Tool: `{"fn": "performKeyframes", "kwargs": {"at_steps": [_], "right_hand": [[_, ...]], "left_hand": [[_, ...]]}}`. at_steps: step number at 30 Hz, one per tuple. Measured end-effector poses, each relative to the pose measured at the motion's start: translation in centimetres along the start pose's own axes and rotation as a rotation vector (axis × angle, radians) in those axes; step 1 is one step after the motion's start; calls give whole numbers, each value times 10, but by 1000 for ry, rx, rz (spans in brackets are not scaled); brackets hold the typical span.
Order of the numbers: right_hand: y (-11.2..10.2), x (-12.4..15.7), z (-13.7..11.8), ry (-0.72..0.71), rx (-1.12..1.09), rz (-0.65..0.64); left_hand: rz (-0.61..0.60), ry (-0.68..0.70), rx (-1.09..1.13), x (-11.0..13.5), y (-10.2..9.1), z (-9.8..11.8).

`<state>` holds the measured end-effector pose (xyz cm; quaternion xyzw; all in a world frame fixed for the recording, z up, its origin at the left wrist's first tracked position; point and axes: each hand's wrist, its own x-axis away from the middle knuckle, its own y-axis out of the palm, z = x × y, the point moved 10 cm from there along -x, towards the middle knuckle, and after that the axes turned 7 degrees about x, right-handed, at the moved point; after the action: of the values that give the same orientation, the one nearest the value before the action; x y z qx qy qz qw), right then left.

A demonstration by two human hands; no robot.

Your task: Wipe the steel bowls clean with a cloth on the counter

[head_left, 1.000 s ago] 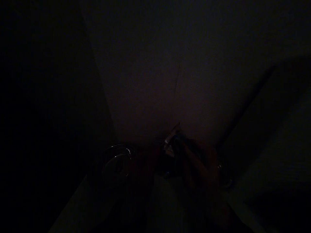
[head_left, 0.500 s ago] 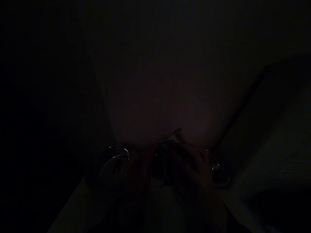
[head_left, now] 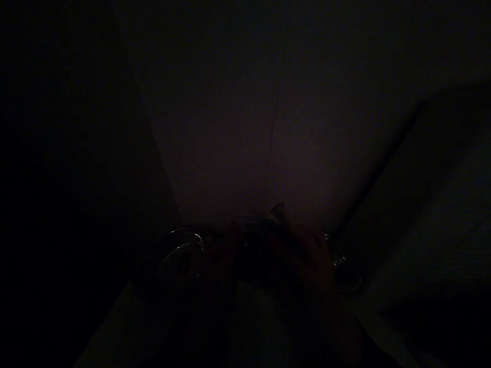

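The scene is very dark, so details are faint. My right hand [head_left: 316, 266] is curled at a dark object [head_left: 255, 255] low in the middle, whose kind I cannot make out. From its top rises a thin, pointed flap [head_left: 276, 212] with a faintly lit edge, close to my right fingers. On the object's left side is my left hand [head_left: 220, 266], its fingers mostly lost in shadow. Just left of that hand stands a round, shiny metal bowl or pan [head_left: 164, 239] with a small dark item [head_left: 184, 263] inside.
Behind my right hand, another shiny metal container [head_left: 355, 289] is partly hidden. A pale surface [head_left: 103, 327] lies under everything. Beyond rises a plain wall [head_left: 230, 153] with a thin vertical crack. A dark slanted edge [head_left: 383, 158] runs along the right.
The picture has become darker on the hands. My left hand seems slightly shifted from the object, while the right hand and containers stay nearly in place.
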<state>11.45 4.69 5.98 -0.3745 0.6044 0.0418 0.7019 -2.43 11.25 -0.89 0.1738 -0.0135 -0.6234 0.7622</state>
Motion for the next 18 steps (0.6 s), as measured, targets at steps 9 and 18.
{"fn": "performKeyframes", "kwargs": {"at_steps": [9,18], "right_hand": [[-4,0,24,123,-39,30],[-2,3,-24,-126,62,29]], "left_hand": [[-26,-37,-12,2,-2,-9],[-54,-58,-28,-2,0,-12]]}}
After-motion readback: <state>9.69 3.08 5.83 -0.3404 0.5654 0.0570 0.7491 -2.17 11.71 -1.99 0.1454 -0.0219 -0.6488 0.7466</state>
